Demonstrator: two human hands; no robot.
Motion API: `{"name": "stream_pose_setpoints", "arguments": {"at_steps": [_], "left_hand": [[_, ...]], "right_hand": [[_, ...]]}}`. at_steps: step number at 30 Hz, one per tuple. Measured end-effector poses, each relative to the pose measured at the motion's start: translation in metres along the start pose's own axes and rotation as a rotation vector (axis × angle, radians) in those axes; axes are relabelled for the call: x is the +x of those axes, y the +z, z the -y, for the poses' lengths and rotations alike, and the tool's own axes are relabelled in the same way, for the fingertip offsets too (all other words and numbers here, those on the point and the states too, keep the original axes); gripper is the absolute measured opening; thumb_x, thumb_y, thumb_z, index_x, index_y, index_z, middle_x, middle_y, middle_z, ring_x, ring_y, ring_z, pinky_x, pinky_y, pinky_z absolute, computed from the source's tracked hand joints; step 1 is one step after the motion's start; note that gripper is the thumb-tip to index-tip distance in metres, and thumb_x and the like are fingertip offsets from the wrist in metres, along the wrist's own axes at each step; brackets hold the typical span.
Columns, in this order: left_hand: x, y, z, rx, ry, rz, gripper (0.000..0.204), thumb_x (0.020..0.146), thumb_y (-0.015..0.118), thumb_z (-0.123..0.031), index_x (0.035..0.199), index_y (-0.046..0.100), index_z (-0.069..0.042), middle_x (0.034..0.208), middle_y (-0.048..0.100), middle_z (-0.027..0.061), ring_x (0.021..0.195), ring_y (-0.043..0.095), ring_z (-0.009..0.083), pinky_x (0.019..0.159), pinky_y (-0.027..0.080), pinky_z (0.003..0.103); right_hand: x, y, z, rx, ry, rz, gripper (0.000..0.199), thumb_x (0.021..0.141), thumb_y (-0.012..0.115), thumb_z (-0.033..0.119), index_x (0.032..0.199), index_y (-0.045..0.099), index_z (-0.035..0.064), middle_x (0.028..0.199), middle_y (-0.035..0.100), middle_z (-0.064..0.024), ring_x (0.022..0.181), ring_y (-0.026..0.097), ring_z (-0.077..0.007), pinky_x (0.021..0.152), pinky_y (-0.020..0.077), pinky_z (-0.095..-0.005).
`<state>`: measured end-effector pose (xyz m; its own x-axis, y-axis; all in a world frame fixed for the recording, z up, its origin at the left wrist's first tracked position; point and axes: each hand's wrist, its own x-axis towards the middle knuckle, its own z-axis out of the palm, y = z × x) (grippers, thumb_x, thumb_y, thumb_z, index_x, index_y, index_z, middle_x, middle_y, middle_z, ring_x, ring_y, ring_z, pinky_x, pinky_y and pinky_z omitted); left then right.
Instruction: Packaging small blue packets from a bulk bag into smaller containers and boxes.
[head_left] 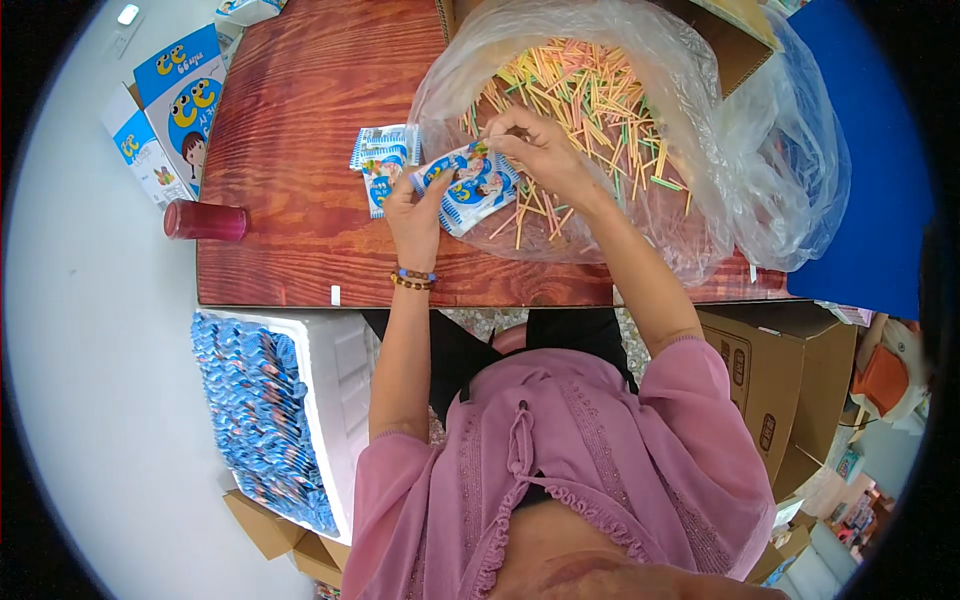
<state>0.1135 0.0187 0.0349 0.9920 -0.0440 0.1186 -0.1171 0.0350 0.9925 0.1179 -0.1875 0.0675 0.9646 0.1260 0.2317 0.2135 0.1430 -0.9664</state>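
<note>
A flat blue-and-white printed film packet (465, 163) is held over the tabletop (310, 130), in front of the torso; its lower left side is gripped between thumb and fingers of the left hand (412, 215); the fingertips of the right hand (550, 160) are brought together at its upper right corner, but whether film or something small is pinched there cannot be told; a second blue-and-white packet (487, 206) appears overlapped just below; more small blue-and-white packets (383, 180) are laid just left of the left hand; thin pastel candy-like sticks in yellow, pink, orange and green (590, 95) are heaped in a large clear plastic bag (690, 140), spread open at right; a reddish-pink cylindrical jar (207, 220) is laid on its side at the tabletop's left edge; a blue-and-white printed carton (180, 85) is placed behind it; a white foam box (335, 385), packed with rows of blue packets (262, 420), is set below the tabletop at left; a brown cardboard box (775, 390) is seen at lower right.
</note>
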Motion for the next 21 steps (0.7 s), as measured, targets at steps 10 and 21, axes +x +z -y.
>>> {"name": "stream_pose_setpoints", "arguments": {"at_steps": [10, 21], "left_hand": [[-0.026, 0.024, -0.029, -0.327, -0.136, -0.068, 0.012, 0.087, 0.066, -0.002, 0.098, 0.068, 0.002, 0.091, 0.069, 0.0032, 0.075, 0.063, 0.007, 0.068, 0.051, 0.023], [-0.048, 0.034, -0.023, -0.611, -0.245, -0.155, 0.01, 0.091, 0.064, -0.007, 0.097, 0.068, 0.0, 0.094, 0.068, 0.0038, 0.083, 0.061, 0.006, 0.072, 0.047, 0.022]], "right_hand": [[-0.027, 0.005, 0.001, -0.044, 0.133, -0.012, 0.014, 0.088, 0.065, 0.008, 0.099, 0.068, 0.0002, 0.091, 0.066, -0.0008, 0.083, 0.059, -0.0059, 0.074, 0.0476, -0.022], [-0.045, 0.014, -0.007, 0.014, 0.263, -0.112, 0.013, 0.087, 0.067, 0.014, 0.085, 0.072, 0.0014, 0.073, 0.064, 0.0021, 0.071, 0.052, -0.0024, 0.064, 0.0434, -0.0223]]}}
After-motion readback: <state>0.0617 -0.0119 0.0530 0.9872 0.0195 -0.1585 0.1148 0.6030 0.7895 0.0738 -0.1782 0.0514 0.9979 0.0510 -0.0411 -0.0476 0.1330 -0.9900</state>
